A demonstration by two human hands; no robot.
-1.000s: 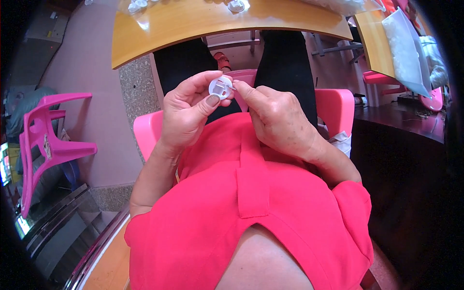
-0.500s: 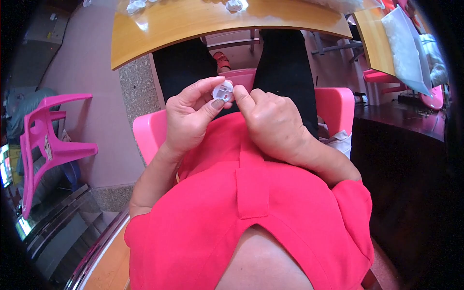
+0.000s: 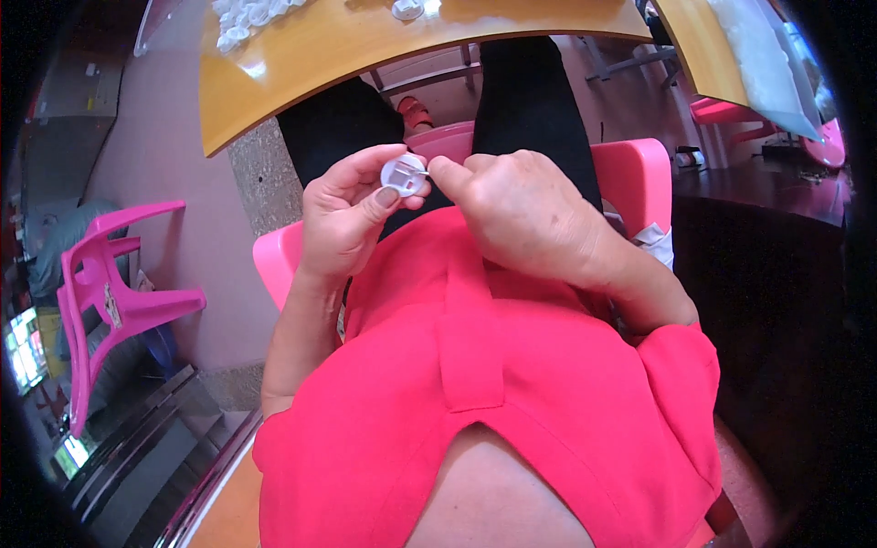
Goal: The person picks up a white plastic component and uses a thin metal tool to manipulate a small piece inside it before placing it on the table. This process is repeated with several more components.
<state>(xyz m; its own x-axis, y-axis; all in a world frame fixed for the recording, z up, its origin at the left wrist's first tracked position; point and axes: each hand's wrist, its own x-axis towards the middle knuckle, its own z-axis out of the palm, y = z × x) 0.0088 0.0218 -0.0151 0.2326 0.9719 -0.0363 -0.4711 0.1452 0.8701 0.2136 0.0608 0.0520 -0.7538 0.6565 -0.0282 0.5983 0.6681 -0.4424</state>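
Note:
My left hand [image 3: 343, 212] pinches a small round white plastic part [image 3: 399, 184] by its rim between thumb and fingers. Its inner side faces up, showing a slot and raised ribs. On the right of it, my right hand [image 3: 530, 205] is closed, with the fingertips close to the part's edge. A short thin metallic-looking piece [image 3: 422, 172] juts from those fingertips toward the part. Most of that piece is hidden in the fingers, so its kind cannot be made out. Both hands are above my lap.
Ahead stands a wooden table [image 3: 320, 68] bearing several white plastic parts [image 3: 247, 18] and a single white part [image 3: 407, 9]. A clear tub of white pieces [image 3: 767, 73] sits at the right. A pink plastic stool [image 3: 114, 297] lies tipped at the left. Pink chair arms [image 3: 635, 187] flank me.
Both hands and the white part have shifted slightly left in view, and the right fingertips have drawn a little away from it, exposing the thin metallic piece. The whole view has shifted too.

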